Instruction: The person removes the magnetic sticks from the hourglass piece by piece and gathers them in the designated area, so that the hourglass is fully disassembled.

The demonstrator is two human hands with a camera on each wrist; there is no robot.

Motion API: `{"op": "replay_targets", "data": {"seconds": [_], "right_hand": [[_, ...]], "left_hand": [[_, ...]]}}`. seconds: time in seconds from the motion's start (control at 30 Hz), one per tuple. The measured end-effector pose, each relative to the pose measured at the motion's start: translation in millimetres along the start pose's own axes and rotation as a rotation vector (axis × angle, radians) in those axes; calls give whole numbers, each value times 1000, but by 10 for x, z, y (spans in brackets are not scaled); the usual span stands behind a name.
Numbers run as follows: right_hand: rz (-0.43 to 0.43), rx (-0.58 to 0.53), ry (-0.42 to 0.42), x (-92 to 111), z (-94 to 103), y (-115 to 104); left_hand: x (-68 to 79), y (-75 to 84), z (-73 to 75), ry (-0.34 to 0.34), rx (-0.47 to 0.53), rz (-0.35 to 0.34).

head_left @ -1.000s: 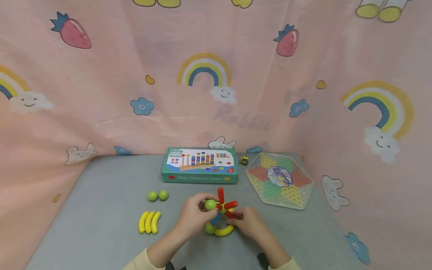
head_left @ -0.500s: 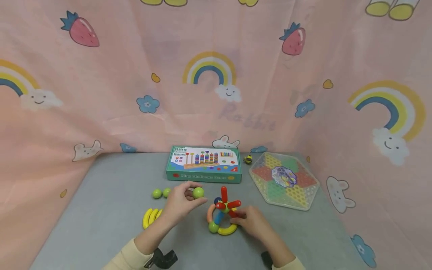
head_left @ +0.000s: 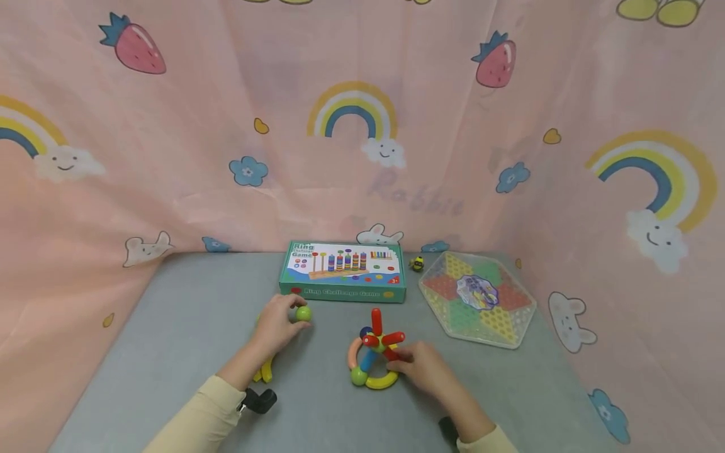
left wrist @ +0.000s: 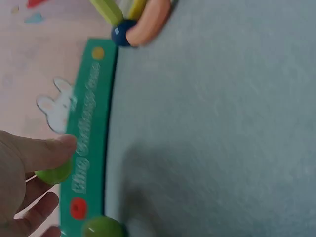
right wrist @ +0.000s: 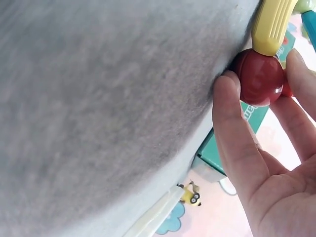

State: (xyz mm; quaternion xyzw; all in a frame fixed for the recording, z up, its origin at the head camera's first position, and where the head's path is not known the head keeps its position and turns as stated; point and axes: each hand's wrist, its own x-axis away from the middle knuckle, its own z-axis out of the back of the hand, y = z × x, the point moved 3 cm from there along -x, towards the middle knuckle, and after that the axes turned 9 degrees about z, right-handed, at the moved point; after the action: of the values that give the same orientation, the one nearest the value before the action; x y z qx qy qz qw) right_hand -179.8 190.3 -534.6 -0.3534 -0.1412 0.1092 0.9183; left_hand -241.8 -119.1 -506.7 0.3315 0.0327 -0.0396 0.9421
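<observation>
My left hand [head_left: 277, 324] pinches a green ball [head_left: 303, 313] between thumb and fingers, in front of the green box. The left wrist view shows this ball [left wrist: 55, 174] under the thumb, with another green ball [left wrist: 103, 228] below it. My right hand [head_left: 423, 370] touches the right side of a toy built of rods and balls, holding its red ball [right wrist: 259, 79] with thumb and fingertips. The toy has a curved base with a yellow rod [head_left: 382, 381], a peach rod [head_left: 354, 352] and a green ball [head_left: 359, 376]. A blue rod [head_left: 368, 360] and red rods [head_left: 376, 322] rise from it.
Yellow curved rods [head_left: 266, 370] lie partly hidden under my left forearm. Behind stands a green Ring Challenge Game box [head_left: 342, 292]. At the right back lie a hexagonal game board [head_left: 510, 324] and a small yellow-black figure [head_left: 416, 263]. A patterned pink cloth [head_left: 317, 201] hangs behind the table.
My left hand has carried the green ball leftward, away from the toy, to the spot before the box's left end. The right hand has stayed at the toy. The head view has shifted slightly.
</observation>
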Motion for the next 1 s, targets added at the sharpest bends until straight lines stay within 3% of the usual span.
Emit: {"op": "replay_targets", "data": {"seconds": [0.3,0.6,0.73,0.87,1.0], "right_hand": [[8,5,-7,-6,22,-7],[23,5,-11,-3,15,-3],[12,7,-8,-8,7,1],[9,22,-7,0,16,-8],[23,25,-4,22,39,-1]], "left_hand": [[-131,-243,-118,-83,-81,3],[-134,-311,-146,-108,-140,1],[-73,-166,-104,-78,-161,-35],[63,167,-33,-24,-116,-114],[230,426,-87,-67,-37,-121]]}}
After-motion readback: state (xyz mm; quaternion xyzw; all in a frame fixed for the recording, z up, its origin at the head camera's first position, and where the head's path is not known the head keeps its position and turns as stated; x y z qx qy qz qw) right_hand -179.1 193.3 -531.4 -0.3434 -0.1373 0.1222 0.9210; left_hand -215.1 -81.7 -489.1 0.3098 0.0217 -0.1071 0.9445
